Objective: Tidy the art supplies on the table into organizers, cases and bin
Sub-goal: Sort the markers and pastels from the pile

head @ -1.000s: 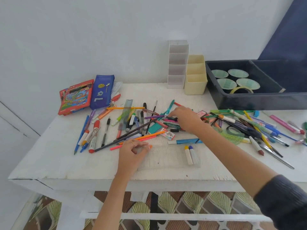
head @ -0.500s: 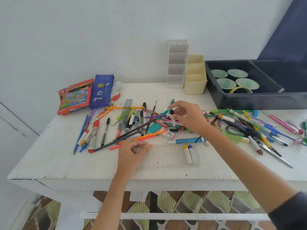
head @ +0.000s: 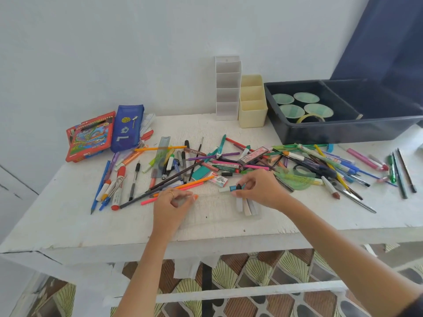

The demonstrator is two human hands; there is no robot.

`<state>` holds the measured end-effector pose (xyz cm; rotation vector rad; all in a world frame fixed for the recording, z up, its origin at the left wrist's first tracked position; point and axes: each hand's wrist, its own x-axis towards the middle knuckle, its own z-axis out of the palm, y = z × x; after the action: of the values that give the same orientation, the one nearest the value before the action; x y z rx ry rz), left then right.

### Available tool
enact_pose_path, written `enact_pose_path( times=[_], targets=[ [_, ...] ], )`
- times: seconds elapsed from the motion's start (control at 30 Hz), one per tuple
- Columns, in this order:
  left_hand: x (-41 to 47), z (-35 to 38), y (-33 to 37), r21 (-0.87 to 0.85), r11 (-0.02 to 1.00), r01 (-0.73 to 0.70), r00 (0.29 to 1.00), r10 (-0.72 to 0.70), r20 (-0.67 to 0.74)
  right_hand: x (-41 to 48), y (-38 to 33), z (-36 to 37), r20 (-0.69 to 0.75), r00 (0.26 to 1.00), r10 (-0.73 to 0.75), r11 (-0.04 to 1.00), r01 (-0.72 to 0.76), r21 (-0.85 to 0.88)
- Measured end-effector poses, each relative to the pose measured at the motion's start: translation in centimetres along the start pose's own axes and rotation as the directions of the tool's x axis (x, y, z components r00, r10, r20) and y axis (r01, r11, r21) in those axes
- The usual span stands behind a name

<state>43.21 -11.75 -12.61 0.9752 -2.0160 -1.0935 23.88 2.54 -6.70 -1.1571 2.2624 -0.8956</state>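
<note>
A clear plastic case [head: 215, 216] lies near the table's front edge. My left hand [head: 170, 207] holds its left end between thumb and fingers. My right hand [head: 259, 188] pinches a short white marker with a black cap [head: 239, 200] and has it lying at the case's right end, beside two similar short markers [head: 250, 208]. Behind the hands a loose pile of pens, pencils and markers [head: 229, 160] spreads across the middle of the table.
A white tiered organizer [head: 227, 88] and a cream organizer [head: 251, 106] stand at the back wall. A dark bin [head: 338, 133] with round lids and tape sits back right. A blue pencil pouch [head: 128, 129] and a red pencil box [head: 90, 136] lie back left.
My right hand lifted a black-capped marker out of the pile and brought it toward me, down to the right end of the clear case. My left hand stayed on the case.
</note>
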Motion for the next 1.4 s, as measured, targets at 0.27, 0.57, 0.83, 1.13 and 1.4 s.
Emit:
enact_pose_path(
  times=[0.27, 0.57, 0.83, 1.13, 1.4],
  targets=[
    [-0.2, 0.2, 0.3, 0.0, 1.0, -0.002, 1.0, 0.002, -0.02, -0.8, 0.0, 0.7, 0.013, 1.0, -0.017, 0.979, 0.02, -0.202],
    [-0.3, 0.2, 0.6, -0.004, 1.0, 0.014, 1.0, -0.014, -0.028, -2.4, 0.9, 2.6, -0.082, 0.977, -0.199, 0.92, 0.157, -0.36],
    [-0.3, -0.4, 1.7, 0.2, 0.966, -0.164, 0.984, 0.174, -0.036, -1.8, 1.2, 0.9, -0.161, 0.964, -0.213, 0.961, 0.177, -0.211],
    [6.5, 6.1, 7.7, 0.126, 0.959, -0.255, 0.965, 0.244, 0.092, 1.3, 3.0, -2.7, -0.273, 0.953, -0.134, 0.973, 0.075, -0.217],
    [10.9, 13.3, 9.6, 0.159, 0.976, -0.145, 0.966, 0.105, 0.236, 1.4, 5.5, -3.8, -0.347, 0.936, -0.058, 0.985, -0.004, -0.173]
  ],
)
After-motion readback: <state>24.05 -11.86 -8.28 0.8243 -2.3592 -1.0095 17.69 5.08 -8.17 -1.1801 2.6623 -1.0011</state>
